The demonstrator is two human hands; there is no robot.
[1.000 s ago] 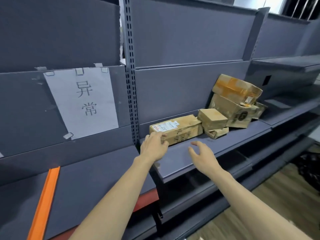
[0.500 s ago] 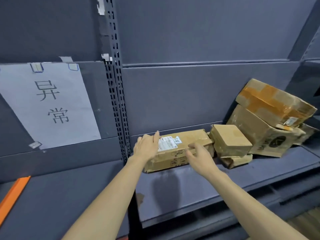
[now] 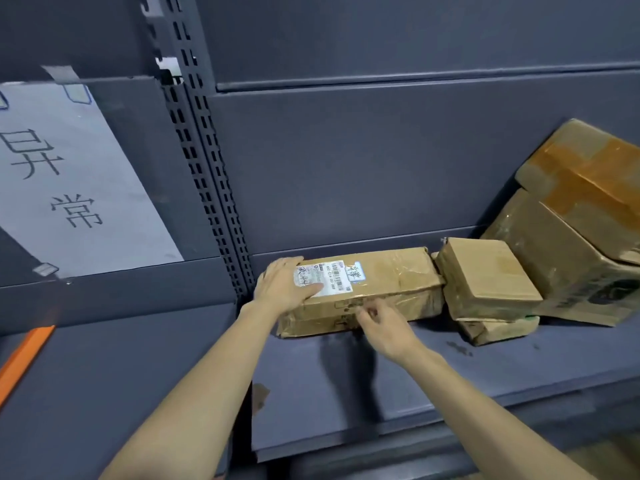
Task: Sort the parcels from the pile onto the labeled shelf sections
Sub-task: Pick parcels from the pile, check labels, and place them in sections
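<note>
A long taped cardboard parcel (image 3: 388, 285) with a white shipping label lies on the grey shelf (image 3: 381, 386), its left end near the slotted upright. My left hand (image 3: 282, 285) wraps over the parcel's left end, thumb across the label. My right hand (image 3: 384, 323) touches the parcel's front face near the middle, fingers bent against it. A small square box (image 3: 485, 271) sits just right of the parcel on a flatter packet (image 3: 498, 329). Two large boxes (image 3: 568, 244) lean stacked at the far right.
A white paper sign (image 3: 76, 188) with two handwritten characters is taped to the back panel of the left shelf section. The slotted upright (image 3: 207, 161) divides the sections. An orange strip (image 3: 24, 355) lies on the left shelf.
The view has come closer to the shelf. My left hand slid further over the parcel's left end, and my right hand dropped from the top edge to the front face.
</note>
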